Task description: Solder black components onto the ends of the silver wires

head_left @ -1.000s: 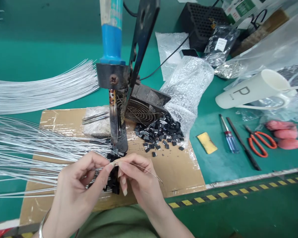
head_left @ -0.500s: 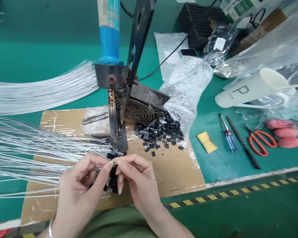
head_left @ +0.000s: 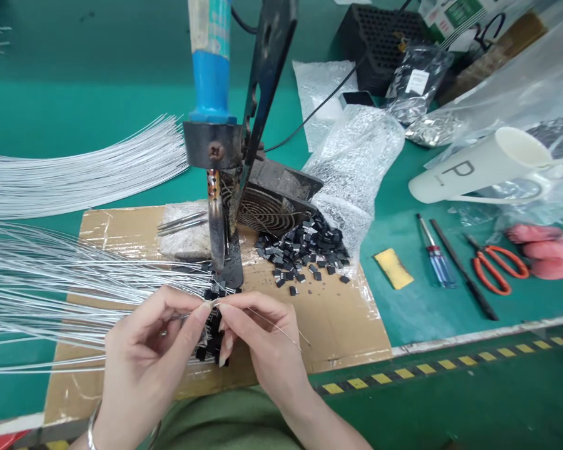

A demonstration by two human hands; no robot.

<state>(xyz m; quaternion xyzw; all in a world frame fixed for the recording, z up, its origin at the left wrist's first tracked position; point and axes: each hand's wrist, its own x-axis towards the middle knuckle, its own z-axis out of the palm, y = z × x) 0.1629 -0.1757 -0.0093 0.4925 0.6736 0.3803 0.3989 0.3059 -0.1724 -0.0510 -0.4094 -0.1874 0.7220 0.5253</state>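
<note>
Left hand: the left hand [head_left: 152, 350] is raised over the cardboard, thumb and forefinger pinched shut on the near end of a thin wire [head_left: 267, 322].
Right hand: the right hand [head_left: 263, 340] meets it fingertip to fingertip, likewise pinched on that wire; the two hands are together, touching at the pinch.
Thin wire: it runs from the pinch out over the right hand's knuckles and ends free just past them, above the cardboard.
Under the hands: a small cluster of black parts [head_left: 211, 340] lies on the cardboard sheet [head_left: 338, 325], partly hidden by the fingers.
Left of the hands: a fan of loose white wires [head_left: 51, 281] spreads away, their tips converging near the pinch; a second bundle [head_left: 75, 172] lies farther off, beyond the left hand.
Just beyond the hands: a soldering iron [head_left: 213, 156] with a blue grip stands clamped upright in a dark stand, tip down, near the fingertips.
Beyond and right: a black fan [head_left: 267, 203] leans behind the iron; a heap of black components [head_left: 304, 250] lies beside it, against a bubble-wrap bag [head_left: 356, 156].
Well right of the hands: a yellow sponge [head_left: 393, 269], a screwdriver [head_left: 434, 253], orange-handled scissors [head_left: 497, 269] and a white cup [head_left: 483, 165] on its side, on the green bench.
</note>
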